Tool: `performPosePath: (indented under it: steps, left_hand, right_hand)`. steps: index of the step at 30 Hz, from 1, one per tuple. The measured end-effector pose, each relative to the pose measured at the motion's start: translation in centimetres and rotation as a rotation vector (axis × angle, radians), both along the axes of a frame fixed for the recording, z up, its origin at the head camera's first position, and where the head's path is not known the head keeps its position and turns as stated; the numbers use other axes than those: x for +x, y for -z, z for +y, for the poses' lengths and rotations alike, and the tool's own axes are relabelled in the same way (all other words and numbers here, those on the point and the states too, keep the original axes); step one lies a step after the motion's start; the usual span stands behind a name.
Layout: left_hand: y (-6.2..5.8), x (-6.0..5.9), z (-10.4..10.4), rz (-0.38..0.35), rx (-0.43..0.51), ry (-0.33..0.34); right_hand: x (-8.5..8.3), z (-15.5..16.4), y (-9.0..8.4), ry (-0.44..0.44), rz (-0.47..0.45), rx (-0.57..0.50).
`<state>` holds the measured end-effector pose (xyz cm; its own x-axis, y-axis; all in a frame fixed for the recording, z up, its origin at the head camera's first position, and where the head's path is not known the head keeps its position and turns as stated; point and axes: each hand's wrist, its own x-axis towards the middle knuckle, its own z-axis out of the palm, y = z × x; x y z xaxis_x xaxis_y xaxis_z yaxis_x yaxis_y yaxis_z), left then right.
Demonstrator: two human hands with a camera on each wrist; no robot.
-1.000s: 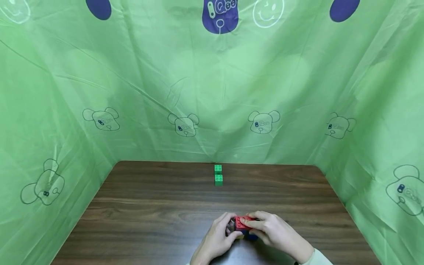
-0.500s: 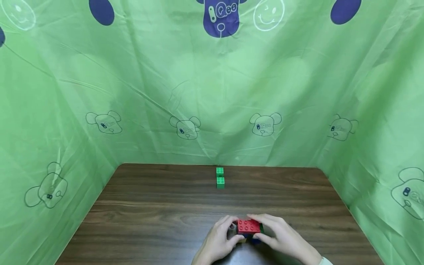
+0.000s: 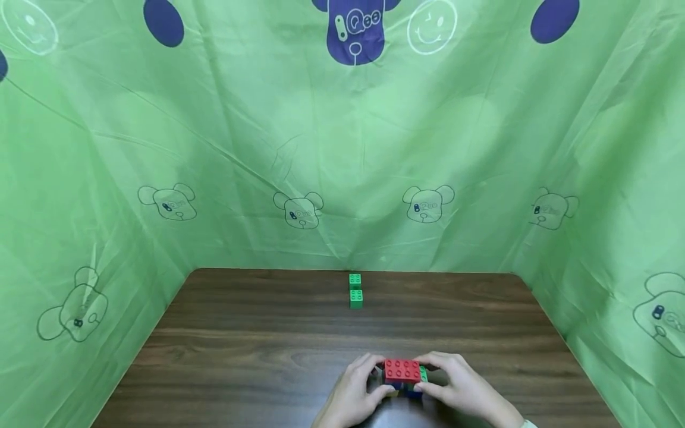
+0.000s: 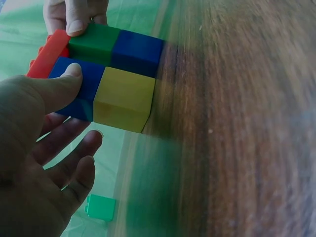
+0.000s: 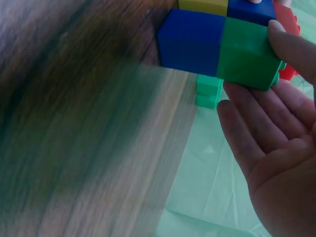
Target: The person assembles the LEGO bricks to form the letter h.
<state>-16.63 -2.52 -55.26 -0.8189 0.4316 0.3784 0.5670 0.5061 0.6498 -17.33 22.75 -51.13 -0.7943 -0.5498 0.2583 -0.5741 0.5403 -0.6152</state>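
A stack of toy building bricks stands on the table between my hands. Its top is a red brick (image 3: 402, 370) with studs upward. Beneath it, on the left, a blue brick (image 4: 92, 79) sits on a yellow brick (image 4: 123, 98); on the right, a green brick (image 5: 247, 54) sits on another blue brick (image 5: 190, 42). Some green studs show past the red brick's right end. My left hand (image 3: 352, 393) grips the left side, thumb on the upper blue brick. My right hand (image 3: 464, 387) holds the right side, thumb on the green brick, fingers behind.
Two small green bricks (image 3: 355, 298) stand one behind the other near the far edge of the brown wooden table (image 3: 257, 333). A green printed cloth (image 3: 342, 142) hangs behind the table and along both sides.
The right hand's fingers have come off the top of the red brick and moved to the stack's right side, uncovering the red studs and green brick. The left hand keeps its grip.
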Motion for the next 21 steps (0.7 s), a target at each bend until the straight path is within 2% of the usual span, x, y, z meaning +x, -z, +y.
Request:
performPosePath:
  steps: [4, 8, 11, 13, 17, 19, 21]
  left_hand:
    - [0.1, 0.1, 0.0, 0.025, -0.005, -0.007]
    - [0.0, 0.0, -0.1, -0.002, -0.02, -0.003]
    - [0.0, -0.2, -0.3, -0.035, -0.026, 0.031]
    - [-0.3, -0.4, -0.8, -0.05, -0.027, 0.079]
    - [-1.9, -1.3, -2.5, -0.084, -0.036, 0.157]
    - [-3.0, -2.2, -3.3, -0.083, -0.057, 0.137]
    - [-4.2, -3.4, -3.8, -0.066, -0.098, 0.067]
  right_hand:
    - [0.0, 0.1, 0.1, -0.023, 0.014, 0.02]
    - [-0.1, 0.0, 0.1, -0.043, 0.022, 0.021]
    - [-0.1, 0.1, 0.1, -0.048, 0.029, 0.019]
    - [-0.1, 0.1, 0.1, -0.045, 0.023, 0.018]
    - [0.0, 0.1, 0.2, -0.04, -0.038, 0.03]
    - [0.1, 0.2, 0.2, -0.034, -0.058, 0.044]
    - [0.1, 0.3, 0.1, -0.026, -0.054, 0.061]
